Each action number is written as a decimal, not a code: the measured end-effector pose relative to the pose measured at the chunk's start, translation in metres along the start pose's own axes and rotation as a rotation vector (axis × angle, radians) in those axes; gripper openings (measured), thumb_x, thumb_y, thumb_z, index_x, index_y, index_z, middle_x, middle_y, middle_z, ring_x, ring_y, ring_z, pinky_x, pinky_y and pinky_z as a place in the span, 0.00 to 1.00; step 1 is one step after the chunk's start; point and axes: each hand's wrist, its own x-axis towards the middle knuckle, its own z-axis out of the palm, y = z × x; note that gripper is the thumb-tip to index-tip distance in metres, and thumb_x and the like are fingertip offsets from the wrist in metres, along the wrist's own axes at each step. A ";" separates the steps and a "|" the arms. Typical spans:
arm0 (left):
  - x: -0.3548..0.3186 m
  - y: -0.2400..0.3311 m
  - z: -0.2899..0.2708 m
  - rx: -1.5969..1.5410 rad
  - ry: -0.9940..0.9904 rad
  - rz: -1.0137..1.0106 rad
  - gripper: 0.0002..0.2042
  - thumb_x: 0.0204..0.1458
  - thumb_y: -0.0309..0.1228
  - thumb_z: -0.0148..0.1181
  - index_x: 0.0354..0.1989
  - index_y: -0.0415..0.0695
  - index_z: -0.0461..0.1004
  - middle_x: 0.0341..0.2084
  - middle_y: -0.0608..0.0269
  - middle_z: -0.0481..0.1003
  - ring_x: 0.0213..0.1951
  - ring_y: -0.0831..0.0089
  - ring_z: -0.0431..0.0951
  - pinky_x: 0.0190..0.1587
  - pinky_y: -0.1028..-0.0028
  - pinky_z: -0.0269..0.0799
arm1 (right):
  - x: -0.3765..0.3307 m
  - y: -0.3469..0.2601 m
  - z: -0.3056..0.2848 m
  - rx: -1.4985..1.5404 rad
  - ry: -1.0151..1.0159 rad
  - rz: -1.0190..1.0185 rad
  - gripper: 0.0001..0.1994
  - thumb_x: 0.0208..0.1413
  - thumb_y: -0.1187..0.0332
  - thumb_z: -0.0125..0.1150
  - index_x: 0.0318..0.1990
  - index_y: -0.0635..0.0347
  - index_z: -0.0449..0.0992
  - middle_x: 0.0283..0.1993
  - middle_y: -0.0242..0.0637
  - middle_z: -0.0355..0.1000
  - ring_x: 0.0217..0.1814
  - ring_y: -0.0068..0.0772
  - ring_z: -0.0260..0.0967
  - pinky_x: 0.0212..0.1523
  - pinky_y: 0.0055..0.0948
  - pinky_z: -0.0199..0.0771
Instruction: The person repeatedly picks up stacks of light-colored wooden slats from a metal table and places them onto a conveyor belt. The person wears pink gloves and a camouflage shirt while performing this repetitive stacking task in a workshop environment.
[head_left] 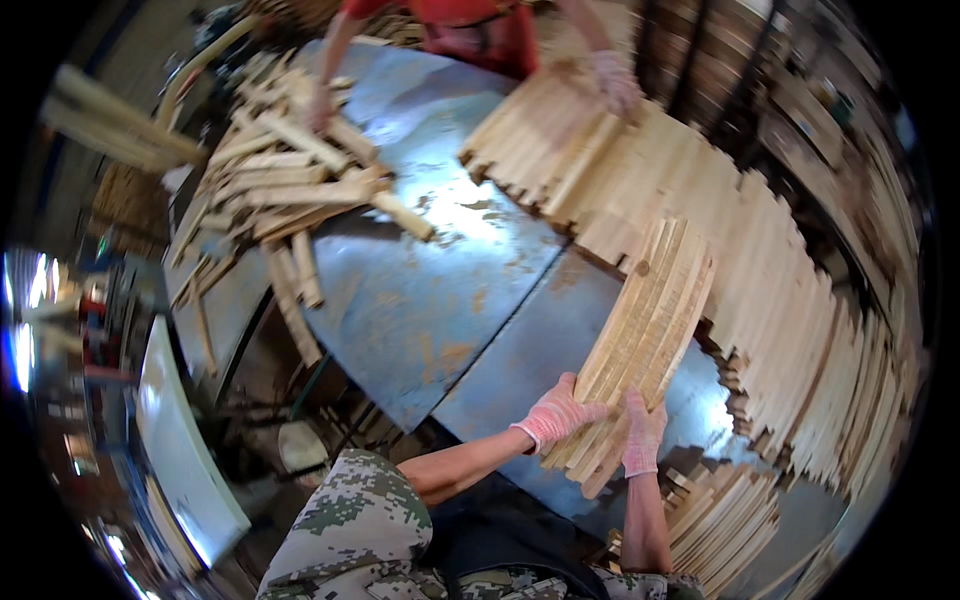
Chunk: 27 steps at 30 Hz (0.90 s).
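The left hand (pixel 560 412), in a pink-and-white knit glove, is clamped on the left edge of the strip bundle (pixel 645 320). The right hand (pixel 645 432), in a similar glove, is clamped on the right edge. The bundle lies between the two sets of fingers, slanted up and to the right. This opposed grip appears to press the narrow wooden strips side by side, so that none slips out. Most of the length extends beyond the fingers; a short end projects behind them, toward the body. The view does not show whether the far end touches anything beneath.

The bare metal tabletop (pixel 430 330) spreads ahead and to the left of the fingers. Beyond and right of the fingers, a long row of strips (pixel 740 265) lies edge to edge, probably for even alignment. The jumbled offcut-like pile (pixel 290 185) is far ahead and left, well apart. A short strip stack (pixel 730 525) sits right of the right hand. Across the tabletop, a co-worker's gloved hand (pixel 617 82) rests at the row.
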 end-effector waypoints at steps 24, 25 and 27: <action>-0.314 -0.478 -0.295 -1.163 1.027 0.048 0.34 0.49 0.24 0.80 0.61 0.38 0.65 0.51 0.54 0.80 0.50 0.62 0.84 0.53 0.64 0.84 | -0.360 0.270 0.495 -1.205 -1.170 -0.102 0.57 0.52 0.45 0.79 0.82 0.67 0.53 0.66 0.61 0.76 0.70 0.54 0.75 0.69 0.41 0.74; -0.311 -0.494 -0.299 -1.159 1.028 -0.030 0.32 0.49 0.24 0.79 0.61 0.38 0.66 0.50 0.54 0.80 0.49 0.62 0.84 0.53 0.64 0.84 | -0.358 0.298 0.498 -1.204 -1.179 -0.086 0.57 0.53 0.45 0.78 0.81 0.68 0.53 0.67 0.61 0.76 0.70 0.54 0.75 0.69 0.41 0.73; -0.304 -0.528 -0.311 -1.144 1.015 -0.184 0.30 0.50 0.24 0.77 0.59 0.37 0.67 0.49 0.53 0.81 0.48 0.63 0.84 0.51 0.65 0.83 | -0.347 0.360 0.500 -1.198 -1.186 -0.054 0.57 0.53 0.46 0.78 0.81 0.68 0.53 0.67 0.61 0.76 0.70 0.54 0.75 0.69 0.40 0.73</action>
